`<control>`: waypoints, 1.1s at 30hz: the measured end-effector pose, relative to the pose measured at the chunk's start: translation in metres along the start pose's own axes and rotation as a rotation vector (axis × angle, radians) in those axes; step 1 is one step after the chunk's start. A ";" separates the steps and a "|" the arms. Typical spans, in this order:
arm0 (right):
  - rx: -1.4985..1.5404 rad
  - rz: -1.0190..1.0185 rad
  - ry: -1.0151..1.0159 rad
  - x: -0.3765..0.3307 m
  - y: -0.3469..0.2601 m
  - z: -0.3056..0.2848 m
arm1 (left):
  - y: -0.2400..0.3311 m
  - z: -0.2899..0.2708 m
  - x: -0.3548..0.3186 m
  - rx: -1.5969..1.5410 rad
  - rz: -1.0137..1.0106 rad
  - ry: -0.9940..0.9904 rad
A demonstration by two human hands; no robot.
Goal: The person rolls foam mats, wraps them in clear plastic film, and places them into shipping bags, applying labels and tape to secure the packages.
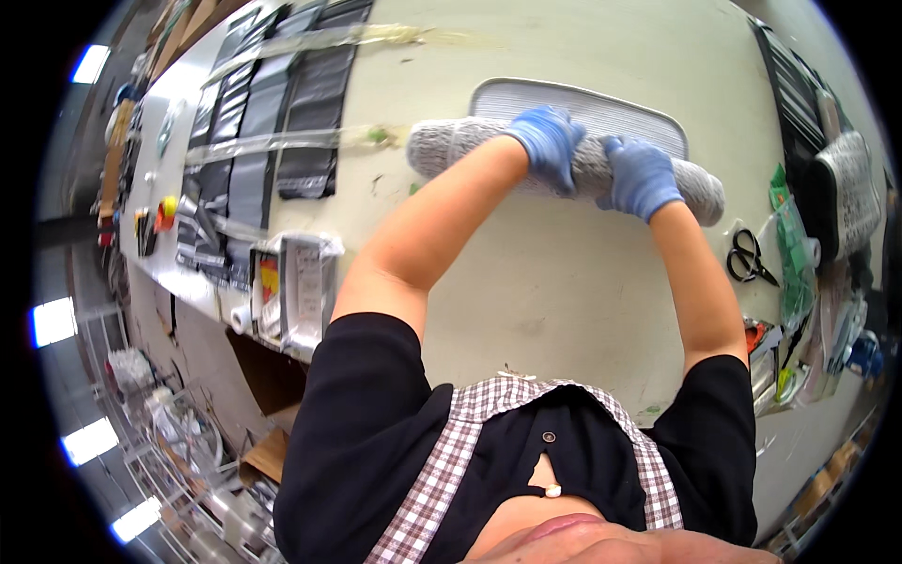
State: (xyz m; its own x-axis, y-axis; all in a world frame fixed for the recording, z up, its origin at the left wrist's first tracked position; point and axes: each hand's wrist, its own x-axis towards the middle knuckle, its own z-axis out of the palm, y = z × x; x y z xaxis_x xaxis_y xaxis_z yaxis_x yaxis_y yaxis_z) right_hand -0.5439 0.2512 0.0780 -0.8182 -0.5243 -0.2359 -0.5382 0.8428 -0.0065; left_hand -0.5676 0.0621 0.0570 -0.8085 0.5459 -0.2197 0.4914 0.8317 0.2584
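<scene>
On the pale counter (564,282), both gloved hands, left hand (548,141) and right hand (642,176), are gripping a grey rolled mat (451,146), fingers curling closed over its top.

Pale worktable (526,291), grey rolled mat (451,143), white ribbed mat (601,105), black scissors (749,256), dark plastic bags (272,113)

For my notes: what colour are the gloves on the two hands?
Blue gloves on left hand and right hand, gripping the speckled grey rolled mat; head view.
</scene>
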 end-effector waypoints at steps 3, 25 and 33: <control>0.024 -0.028 -0.222 -0.035 -0.033 0.009 | 0.032 0.011 -0.059 -0.133 -0.067 -0.281; 0.443 -0.223 -0.579 -0.201 -0.112 0.065 | 0.039 0.153 -0.438 -1.100 -1.027 0.816; 0.668 -0.239 -0.530 -0.187 -0.096 0.068 | 0.200 0.101 -0.288 -1.537 -0.329 0.522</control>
State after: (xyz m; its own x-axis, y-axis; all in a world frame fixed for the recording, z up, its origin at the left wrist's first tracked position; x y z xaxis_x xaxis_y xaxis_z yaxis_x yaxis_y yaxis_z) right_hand -0.3252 0.2766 0.0571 -0.4082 -0.7102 -0.5735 -0.3167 0.6994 -0.6407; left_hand -0.2039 0.0809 0.0772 -0.9768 0.0240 -0.2126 -0.2138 -0.1469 0.9658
